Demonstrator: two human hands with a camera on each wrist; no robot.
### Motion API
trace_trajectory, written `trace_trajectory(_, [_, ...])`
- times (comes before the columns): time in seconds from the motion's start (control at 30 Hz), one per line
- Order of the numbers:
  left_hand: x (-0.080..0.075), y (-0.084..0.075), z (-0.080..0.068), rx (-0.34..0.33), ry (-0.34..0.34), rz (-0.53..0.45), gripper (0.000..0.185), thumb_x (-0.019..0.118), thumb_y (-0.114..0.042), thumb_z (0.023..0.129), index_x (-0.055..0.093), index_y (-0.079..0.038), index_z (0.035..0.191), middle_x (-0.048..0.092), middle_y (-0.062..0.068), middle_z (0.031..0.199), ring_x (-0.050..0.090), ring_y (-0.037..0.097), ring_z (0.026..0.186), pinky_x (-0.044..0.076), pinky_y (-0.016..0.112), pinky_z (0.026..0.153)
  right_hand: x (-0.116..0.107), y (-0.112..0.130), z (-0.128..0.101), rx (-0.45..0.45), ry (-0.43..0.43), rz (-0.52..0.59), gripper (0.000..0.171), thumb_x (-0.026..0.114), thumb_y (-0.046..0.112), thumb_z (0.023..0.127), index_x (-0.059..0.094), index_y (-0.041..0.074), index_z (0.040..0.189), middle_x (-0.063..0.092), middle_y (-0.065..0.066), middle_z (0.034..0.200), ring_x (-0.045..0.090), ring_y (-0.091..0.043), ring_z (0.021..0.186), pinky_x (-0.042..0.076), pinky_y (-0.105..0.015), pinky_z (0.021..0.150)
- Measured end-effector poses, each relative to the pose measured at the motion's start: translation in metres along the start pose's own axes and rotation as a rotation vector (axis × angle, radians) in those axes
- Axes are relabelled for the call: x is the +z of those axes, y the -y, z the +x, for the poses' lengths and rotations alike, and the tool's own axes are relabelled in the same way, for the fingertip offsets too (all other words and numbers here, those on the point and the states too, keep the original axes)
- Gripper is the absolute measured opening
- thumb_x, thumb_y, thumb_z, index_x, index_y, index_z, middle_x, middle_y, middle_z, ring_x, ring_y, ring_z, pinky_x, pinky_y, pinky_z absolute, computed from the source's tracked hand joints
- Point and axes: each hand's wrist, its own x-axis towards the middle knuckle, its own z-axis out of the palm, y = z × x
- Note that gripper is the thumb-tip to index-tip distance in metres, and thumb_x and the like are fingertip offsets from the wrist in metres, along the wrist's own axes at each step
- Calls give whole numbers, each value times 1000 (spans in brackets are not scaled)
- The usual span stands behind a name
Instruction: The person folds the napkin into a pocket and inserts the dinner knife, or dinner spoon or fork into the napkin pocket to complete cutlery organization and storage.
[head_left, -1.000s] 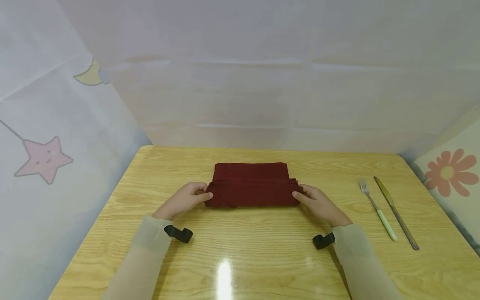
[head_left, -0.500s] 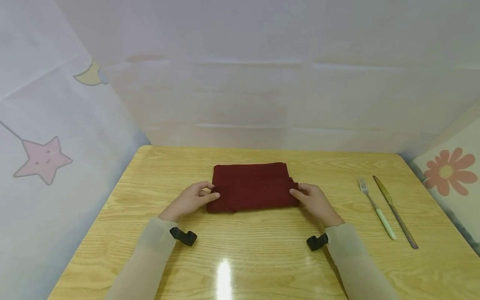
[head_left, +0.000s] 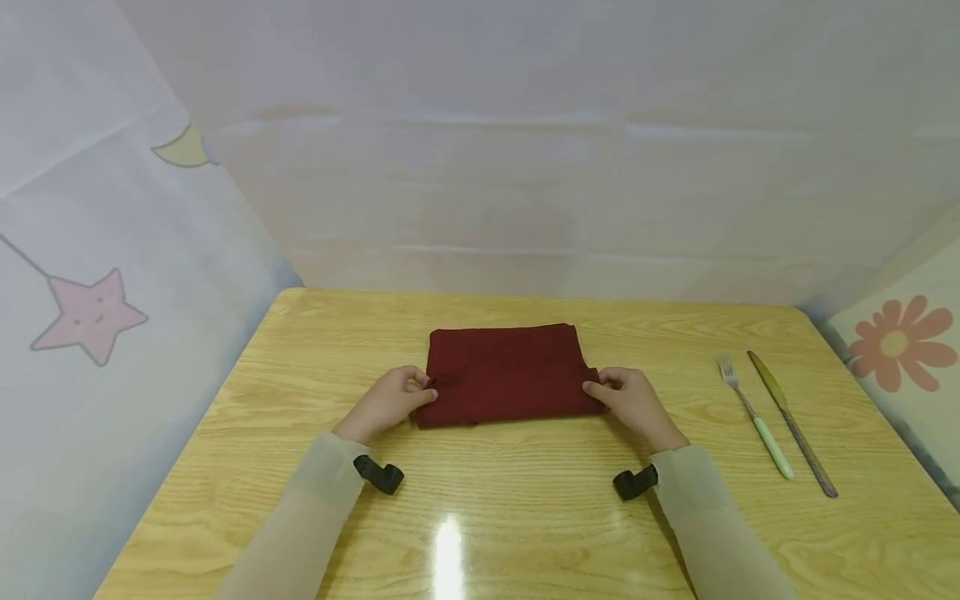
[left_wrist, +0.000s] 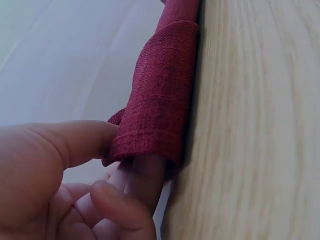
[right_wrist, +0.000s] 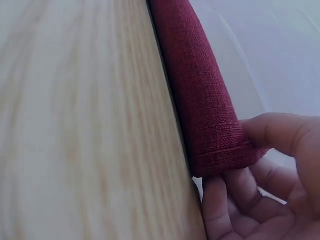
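**Red cloth (head_left: pixel 512 375) flatter at its near fold**

Your left hand (head_left: pixel 384 406) has shifted inward, and the ridge across the fold has softened — it seems to be settling on the table (head_left: pixel 525 492). You and your right hand (head_left: pixel 637 406) pinch opposite ends; some fingertips and inner layers are hidden.

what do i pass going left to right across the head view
pink smiling star print, yellow crescent moon print, left hand, folded dark red cloth, right hand, metal fork with pale green handle, long metal knife, coral flower print
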Motion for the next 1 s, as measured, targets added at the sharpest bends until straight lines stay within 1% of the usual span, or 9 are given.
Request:
trace_trajectory(0.07, [1,2,1,-3,-32,36,25,65,-19,99,58,-2,117,69,11,99,58,18,77,46,30,64,1,-1,1,2,-4,-10,22,70,21,97,65,0,91,52,0,72,43,-16,67,39,-28,61])
trace_trajectory(0.13, [2,4,2,4,-55,79,26,65,-22,99,57,-5,118,68,11,96,60,19,78,46,30,64,1,-2,2,-2,-8,-26,21,70,19,97,63,-1,99,51,0,73,44,-15,68,40,-28,65])
trace_trajectory(0.3, [3,7,5,36,-97,150,27,66,-22,100,51,-7,117,60,7,74,54,19,59,44,32,57,3,-3,2,-40,-17,-35,26,72,11,95,53,3,112,53,-3,76,47,-17,69,42,-30,69])
trace_trajectory(0.37, [4,7,5,70,-106,169,27,67,-20,100,49,-8,116,59,6,75,53,19,60,44,32,58,4,-2,2,-59,-14,-32,27,72,8,95,50,4,111,51,-4,75,47,-19,68,41,-31,67])
trace_trajectory(0.47, [3,6,6,171,-111,211,26,68,-11,98,48,-9,114,59,8,90,52,20,73,45,35,67,4,-1,0,-71,-10,-44,27,71,7,95,48,6,108,50,-5,74,46,-20,67,40,-31,64])
trace_trajectory(0.57, [3,6,7,256,-99,260,21,68,-4,96,55,-11,111,54,13,100,50,23,83,44,38,74,5,1,-2,-76,-3,-77,27,71,9,96,46,8,107,48,-5,78,47,-20,70,40,-31,64])
trace_trajectory(0.63, [3,6,6,276,-94,288,17,69,-3,96,62,-12,107,51,13,101,47,23,84,44,38,75,5,2,-2,-83,9,-95,26,70,9,97,46,8,106,46,-6,82,47,-21,73,40,-32,64])
trace_trajectory(0.77, [2,6,4,218,-74,281,15,69,-5,96,72,-13,108,51,8,93,45,20,81,41,35,73,7,2,-3,-99,45,-128,17,68,8,97,58,7,110,45,-7,89,48,-22,79,41,-34,67])
trace_trajectory(1.0, [1,2,1,128,1,140,23,66,-1,97,68,-6,119,56,4,86,51,18,80,43,34,76,5,2,-4,-60,42,-106,18,65,8,99,70,2,115,58,-11,102,51,-21,84,44,-33,73])
